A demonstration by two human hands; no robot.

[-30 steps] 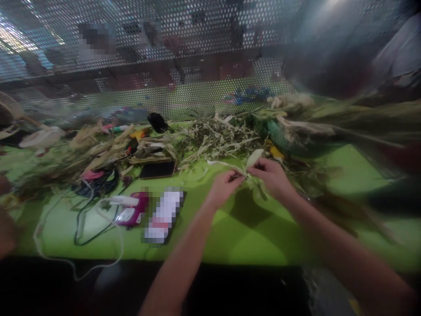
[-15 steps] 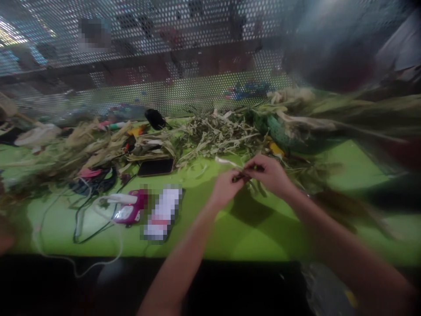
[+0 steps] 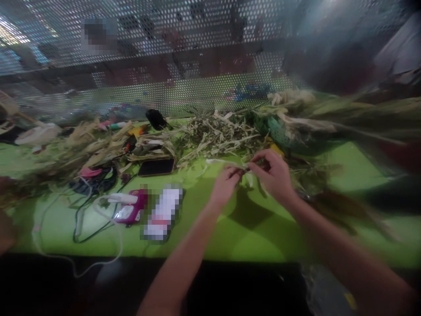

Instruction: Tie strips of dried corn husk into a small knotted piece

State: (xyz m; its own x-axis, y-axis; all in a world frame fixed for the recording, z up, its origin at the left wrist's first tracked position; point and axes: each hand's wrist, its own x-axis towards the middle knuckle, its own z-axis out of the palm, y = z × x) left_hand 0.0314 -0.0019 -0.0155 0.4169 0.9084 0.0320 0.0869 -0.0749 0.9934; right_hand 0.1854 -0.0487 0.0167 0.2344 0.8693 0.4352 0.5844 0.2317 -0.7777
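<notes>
My left hand (image 3: 226,181) is closed in a pinch on a thin, pale strip of dried plant leaf (image 3: 219,162). One whitish end of the strip sticks out to the left, above the table. Close beside it, my right hand (image 3: 273,174) pinches the same strip with thumb and forefinger, its other fingers curled. A short pale piece hangs below the fingertips. The part between the two hands is small and mostly covered by fingers. Both hands are over the green tabletop (image 3: 230,241), in front of a heap of dry leaves and stalks (image 3: 223,131).
Left of my hands lie a phone with a blurred screen (image 3: 163,213), a dark phone (image 3: 156,166) and a magenta power strip (image 3: 133,210) with cables. A green basket (image 3: 286,136) of long dried leaves stands at right. Behind runs a perforated metal screen (image 3: 184,94).
My right hand has shifted slightly right and its fingers have opened out a little. The strip's pale end has moved left. My left hand has barely moved.
</notes>
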